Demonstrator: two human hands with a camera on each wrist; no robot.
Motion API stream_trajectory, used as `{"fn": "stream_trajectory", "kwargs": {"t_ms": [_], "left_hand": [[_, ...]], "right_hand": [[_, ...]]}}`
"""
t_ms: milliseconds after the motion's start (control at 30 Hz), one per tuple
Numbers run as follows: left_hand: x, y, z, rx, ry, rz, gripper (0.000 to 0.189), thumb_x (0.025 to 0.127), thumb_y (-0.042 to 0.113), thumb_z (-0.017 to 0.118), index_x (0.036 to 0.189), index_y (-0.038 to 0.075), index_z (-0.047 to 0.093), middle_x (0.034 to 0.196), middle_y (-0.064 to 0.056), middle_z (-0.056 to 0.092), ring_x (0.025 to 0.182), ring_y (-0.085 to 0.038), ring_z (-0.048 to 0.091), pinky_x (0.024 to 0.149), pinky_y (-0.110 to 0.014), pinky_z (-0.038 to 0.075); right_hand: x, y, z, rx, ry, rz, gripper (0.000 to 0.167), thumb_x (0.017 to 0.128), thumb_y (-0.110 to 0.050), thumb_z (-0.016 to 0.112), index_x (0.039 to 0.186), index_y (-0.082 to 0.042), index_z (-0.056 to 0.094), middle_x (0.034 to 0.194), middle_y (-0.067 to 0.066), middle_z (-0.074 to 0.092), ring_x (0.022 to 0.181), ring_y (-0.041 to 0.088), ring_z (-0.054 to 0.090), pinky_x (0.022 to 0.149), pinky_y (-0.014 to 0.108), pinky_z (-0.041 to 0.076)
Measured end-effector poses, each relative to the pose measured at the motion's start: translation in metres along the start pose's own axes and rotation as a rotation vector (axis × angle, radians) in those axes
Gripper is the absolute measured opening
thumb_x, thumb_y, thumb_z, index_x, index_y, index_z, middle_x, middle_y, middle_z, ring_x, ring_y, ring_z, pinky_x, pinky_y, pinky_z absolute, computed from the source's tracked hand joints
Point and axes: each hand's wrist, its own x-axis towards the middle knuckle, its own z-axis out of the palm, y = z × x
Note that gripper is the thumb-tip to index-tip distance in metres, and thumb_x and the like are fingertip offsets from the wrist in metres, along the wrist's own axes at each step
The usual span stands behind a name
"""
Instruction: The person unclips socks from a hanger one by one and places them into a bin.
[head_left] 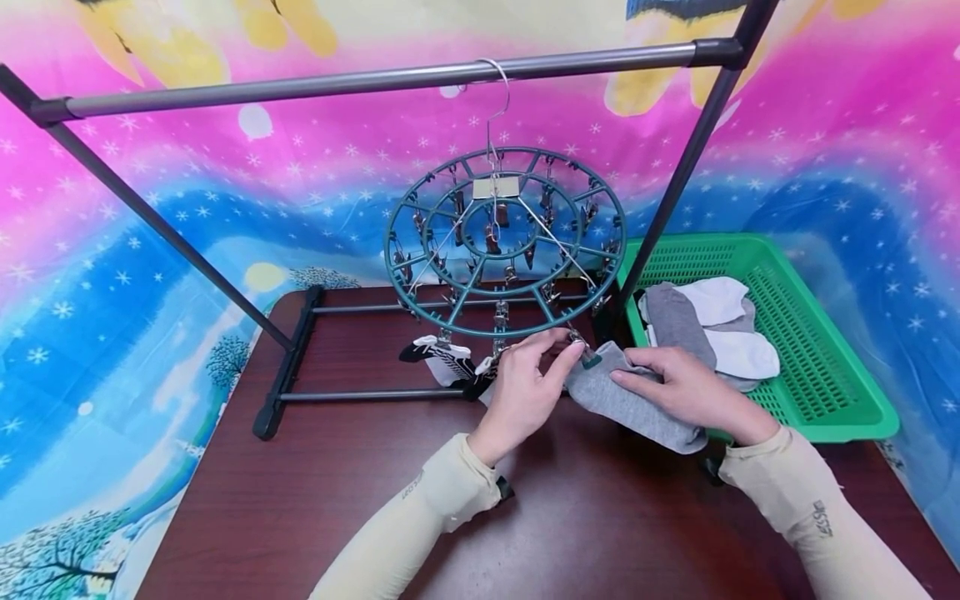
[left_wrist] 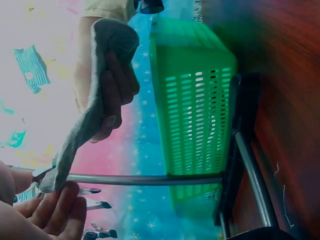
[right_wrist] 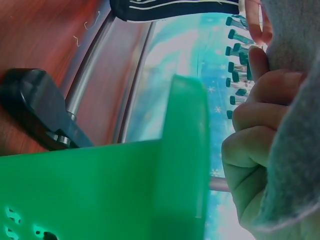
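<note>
A round dark-green clip hanger (head_left: 465, 329) hangs by its hook from the rack's top bar. At its front right edge my left hand (head_left: 521, 387) pinches a metal clip (head_left: 592, 361) between thumb and fingers. The clip meets the upper edge of a grey sock (head_left: 637, 408). My right hand (head_left: 686, 387) holds that sock, thumb on top and fingers behind; in the right wrist view the cloth (right_wrist: 300, 150) covers part of the palm. Black-and-white patterned socks (head_left: 450, 364) hang from clips left of my left hand, partly hidden by it.
A green basket (head_left: 832, 433) stands at the right behind my right hand, with folded white socks (head_left: 742, 354) and a grey sock (head_left: 678, 321) in it. The rack's top bar (head_left: 375, 81) spans above; its lower bar (head_left: 367, 395) lies low over the brown table (head_left: 337, 483).
</note>
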Motion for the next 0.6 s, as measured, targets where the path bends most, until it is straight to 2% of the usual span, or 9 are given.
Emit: {"fn": "stream_trajectory", "kwargs": {"t_ms": [133,300,367,467,533,600], "left_hand": [[-0.0031,0.0002,0.001,0.015,0.035,0.023,0.028,0.105,0.033,0.062,0.12,0.013,0.075,0.116,-0.002,0.076,0.104,-0.012,0.07,0.079,-0.023,0.057],[-0.0045,-0.0021,0.0024,0.02,0.101,0.024,0.031,0.103,0.03,0.066,0.122,0.008,0.076,0.119,-0.005,0.076,0.108,-0.015,0.072,0.081,-0.025,0.059],[-0.0044,-0.0028,0.0021,0.022,0.127,0.013,0.031,0.102,0.029,0.067,0.123,0.007,0.076,0.121,-0.006,0.076,0.102,-0.015,0.072,0.075,-0.023,0.058],[-0.0044,-0.0041,0.0012,0.029,0.146,-0.007,0.033,0.102,0.03,0.068,0.124,0.008,0.075,0.123,-0.007,0.075,0.08,-0.014,0.068,0.065,-0.021,0.053],[-0.0039,-0.0049,0.0003,0.049,0.149,-0.002,0.032,0.103,0.031,0.066,0.122,0.008,0.076,0.121,-0.006,0.076,0.077,-0.014,0.065,0.067,-0.023,0.053],[-0.0035,-0.0058,-0.0003,0.077,0.153,0.015,0.031,0.104,0.032,0.064,0.121,0.009,0.076,0.118,-0.006,0.077,0.084,-0.015,0.068,0.076,-0.028,0.056]], "right_hand": [[0.0001,-0.0009,0.0009,0.011,-0.013,0.009,0.011,0.103,-0.03,0.066,0.094,-0.025,0.067,0.066,-0.01,0.037,0.059,0.006,0.04,0.057,0.028,0.037],[0.0001,0.0024,0.0043,0.008,-0.025,-0.008,0.028,0.103,-0.03,0.066,0.079,-0.022,0.054,0.065,-0.012,0.032,0.057,0.004,0.035,0.057,0.026,0.035],[-0.0002,0.0039,0.0053,0.004,-0.041,-0.003,0.034,0.103,-0.031,0.066,0.075,-0.021,0.048,0.065,-0.012,0.032,0.056,0.004,0.034,0.056,0.026,0.035],[-0.0014,0.0038,0.0047,0.013,-0.072,0.027,0.035,0.103,-0.033,0.065,0.075,-0.02,0.048,0.064,-0.011,0.033,0.055,0.005,0.036,0.056,0.026,0.036],[-0.003,0.0032,0.0021,0.044,-0.085,0.044,0.037,0.104,-0.034,0.064,0.075,-0.018,0.047,0.064,-0.01,0.034,0.054,0.006,0.036,0.055,0.027,0.037],[-0.0045,0.0032,-0.002,0.066,-0.082,0.038,0.038,0.104,-0.033,0.063,0.074,-0.018,0.046,0.063,-0.01,0.033,0.052,0.007,0.036,0.053,0.027,0.037]]}}
